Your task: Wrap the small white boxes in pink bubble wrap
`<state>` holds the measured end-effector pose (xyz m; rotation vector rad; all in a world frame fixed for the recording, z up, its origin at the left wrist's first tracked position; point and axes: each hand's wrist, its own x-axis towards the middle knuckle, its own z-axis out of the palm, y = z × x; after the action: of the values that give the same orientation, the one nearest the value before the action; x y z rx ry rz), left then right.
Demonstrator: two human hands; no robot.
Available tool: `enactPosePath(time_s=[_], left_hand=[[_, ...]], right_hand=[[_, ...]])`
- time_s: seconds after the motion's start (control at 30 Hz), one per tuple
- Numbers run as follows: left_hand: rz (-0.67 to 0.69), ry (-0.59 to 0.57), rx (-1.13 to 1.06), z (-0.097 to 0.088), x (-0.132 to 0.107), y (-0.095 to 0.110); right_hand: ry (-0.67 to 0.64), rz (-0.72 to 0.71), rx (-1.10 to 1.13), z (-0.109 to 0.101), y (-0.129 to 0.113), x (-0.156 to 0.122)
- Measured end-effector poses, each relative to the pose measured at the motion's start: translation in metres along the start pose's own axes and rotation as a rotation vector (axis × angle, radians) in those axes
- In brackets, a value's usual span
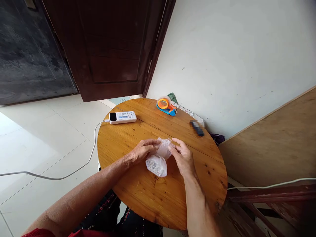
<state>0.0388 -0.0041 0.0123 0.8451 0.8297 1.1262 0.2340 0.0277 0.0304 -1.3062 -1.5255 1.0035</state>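
Observation:
Between my hands, above the round wooden table, a crinkled translucent plastic wrap (165,148) is spread. Its lower end is bundled around a small item (156,165) with grey markings; the plastic hides what kind it is. My left hand (145,149) has its fingers closed at the wrap's left edge. On the right edge, the thumb of my right hand (183,157) presses against the plastic, with the index finger stretched out above it.
The round wooden table (138,194) carries a white device (127,117) with a cable (92,148), an orange and blue tape dispenser (166,105) and a dark pixelated object (197,127). Behind stand a white wall (222,49) and a dark door (111,49).

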Motion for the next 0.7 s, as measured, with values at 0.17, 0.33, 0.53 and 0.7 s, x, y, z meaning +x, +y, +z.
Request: enactPosePath(time_s=[0.17,0.33,0.53,0.7], left_hand=[[0.009,0.078,-0.157,0.002,0.002,0.002],[0.000,0.023,-0.236,0.004,-0.001,0.005],[0.040,-0.042,-0.269,0.007,-0.004,0.014],[0.124,0.166,-0.293,0.000,0.003,0.018]], right_hand=[[0.334,-0.201,-0.164,0.006,-0.007,-0.004],[-0.068,-0.097,-0.231,0.019,-0.014,-0.014],[-0.003,-0.073,-0.182,0.023,-0.005,-0.010],[0.150,0.084,0.398,0.013,0.002,0.001]])
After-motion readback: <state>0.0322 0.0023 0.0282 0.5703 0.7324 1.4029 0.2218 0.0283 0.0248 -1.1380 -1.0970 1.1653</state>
